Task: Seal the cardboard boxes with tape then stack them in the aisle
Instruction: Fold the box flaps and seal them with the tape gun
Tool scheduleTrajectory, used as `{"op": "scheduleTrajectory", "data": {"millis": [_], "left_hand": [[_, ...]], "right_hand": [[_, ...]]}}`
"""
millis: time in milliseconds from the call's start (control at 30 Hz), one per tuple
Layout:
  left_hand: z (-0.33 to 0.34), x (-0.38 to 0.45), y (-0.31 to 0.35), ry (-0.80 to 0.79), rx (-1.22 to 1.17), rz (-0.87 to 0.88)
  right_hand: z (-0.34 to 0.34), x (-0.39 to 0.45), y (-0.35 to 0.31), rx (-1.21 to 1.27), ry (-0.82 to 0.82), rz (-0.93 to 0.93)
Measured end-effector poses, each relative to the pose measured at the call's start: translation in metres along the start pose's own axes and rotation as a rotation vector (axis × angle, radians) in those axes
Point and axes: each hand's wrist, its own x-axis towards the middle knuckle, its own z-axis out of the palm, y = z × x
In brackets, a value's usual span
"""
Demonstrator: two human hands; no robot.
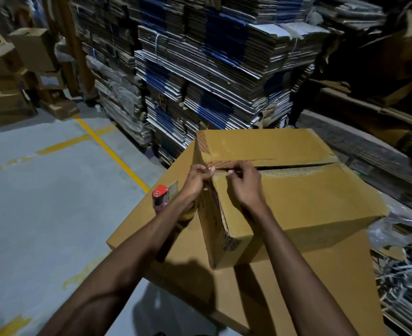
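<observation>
A brown cardboard box (297, 197) lies on top of a larger flat cardboard box (190, 253). Its two top flaps meet along a seam (297, 167) that gapes slightly. At the seam's left end, on the box's edge, my left hand (197, 178) pinches the end of a tape strip. My right hand (245, 184) sits just beside it, fingers curled, pinching the same tape against the flap. A red tape dispenser (160, 197) stands on the lower box, left of my left wrist.
Tall stacks of flattened cartons (212, 69) fill the space behind the box. More boxes (18, 73) are piled at the far left. The grey floor (42, 190) with yellow lines stretches to the left. Plastic strapping scraps (406, 275) lie at the right.
</observation>
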Motion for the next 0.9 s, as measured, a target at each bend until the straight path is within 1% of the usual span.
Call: {"op": "scheduleTrajectory", "data": {"millis": [33, 67, 133, 167, 200, 233, 300, 333, 433, 467, 500, 567, 633, 700, 733, 800, 867, 900], "left_hand": [[-0.002, 0.002, 0.002, 0.017, 0.011, 0.004], [-0.004, 0.004, 0.004, 0.056, 0.097, 0.074], [-0.003, 0.008, 0.011, 0.112, 0.449, 0.348], [0.001, 0.009, 0.017, 0.097, 0.613, 0.472], [0.004, 0.011, 0.024, 0.067, 0.741, 0.542], [0.006, 0.013, 0.032, 0.048, 0.820, 0.564], [0.005, 0.019, 0.040, 0.042, 0.957, 0.589], [0.002, 0.022, 0.040, 0.037, 1.033, 0.621], [-0.003, 0.030, 0.039, 0.047, 1.221, 0.789], [-0.001, 0.032, 0.040, 0.037, 1.289, 0.823], [0.004, 0.035, 0.043, 0.011, 1.356, 0.834], [0.019, 0.040, 0.049, -0.076, 1.439, 0.834], [0.030, 0.044, 0.054, -0.169, 1.454, 0.853], [0.033, 0.045, 0.053, -0.237, 1.419, 0.839], [0.033, 0.046, 0.052, -0.264, 1.393, 0.807], [0.033, 0.048, 0.055, -0.281, 1.367, 0.735], [0.044, 0.054, 0.060, -0.243, 1.456, 0.731], [0.053, 0.057, 0.062, -0.233, 1.500, 0.733]], "right_hand": [[-0.004, 0.011, 0.007, -0.140, 0.012, -0.014], [-0.006, 0.019, 0.012, -0.223, 0.028, -0.013], [-0.005, 0.030, 0.011, -0.266, 0.020, -0.019], [-0.002, 0.033, 0.006, -0.287, -0.015, -0.053], [0.003, 0.035, 0.001, -0.312, -0.062, -0.102], [0.005, 0.036, -0.002, -0.327, -0.107, -0.151], [0.000, 0.041, 0.003, -0.316, -0.135, -0.164], [-0.009, 0.045, 0.013, -0.338, -0.111, -0.138], [-0.042, 0.057, 0.046, -0.444, 0.046, 0.022], [-0.046, 0.059, 0.052, -0.458, 0.071, 0.052], [-0.045, 0.061, 0.053, -0.467, 0.065, 0.045], [-0.033, 0.058, 0.047, -0.448, -0.026, -0.055], [-0.027, 0.052, 0.041, -0.368, -0.147, -0.170], [-0.043, 0.053, 0.053, -0.366, -0.184, -0.239], [-0.058, 0.058, 0.066, -0.414, -0.158, -0.234], [-0.094, 0.072, 0.095, -0.515, -0.058, -0.119], [-0.114, 0.082, 0.115, -0.526, 0.030, -0.008], [-0.113, 0.083, 0.116, -0.515, 0.045, -0.012]]}}
